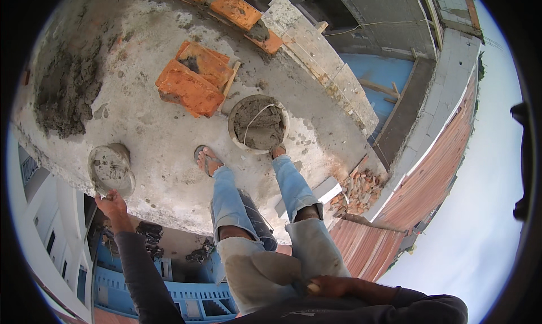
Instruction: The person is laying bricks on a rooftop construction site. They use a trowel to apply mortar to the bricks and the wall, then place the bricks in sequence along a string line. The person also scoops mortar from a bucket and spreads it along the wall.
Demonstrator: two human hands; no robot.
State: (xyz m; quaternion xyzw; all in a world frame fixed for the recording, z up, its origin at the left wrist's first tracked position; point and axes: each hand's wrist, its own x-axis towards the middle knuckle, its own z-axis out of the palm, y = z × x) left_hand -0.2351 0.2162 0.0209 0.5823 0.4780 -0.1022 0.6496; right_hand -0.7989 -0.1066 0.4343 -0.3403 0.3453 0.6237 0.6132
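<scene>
At the left, my left hand [114, 205] reaches to the near rim of a small mortar-smeared bucket [129, 177], its fingers closed on the edge. A greyish layer of mortar lies inside that bucket. My right hand [329, 287] is closed round the handle of a trowel [276, 267], whose rounded blade lies over my thighs. In front of my feet stands a larger bucket [232, 131] full of wet mortar [261, 123], with a thin wire handle across it.
Orange bricks [195, 78] are stacked ahead on the concrete slab [152, 129]. A mortar heap [68, 87] lies far left. A brick course [234, 11] and a low wall [319, 58] run along the far right. Brick rubble [361, 191] and a dark bucket [258, 219] are near my legs. The slab drops off behind me.
</scene>
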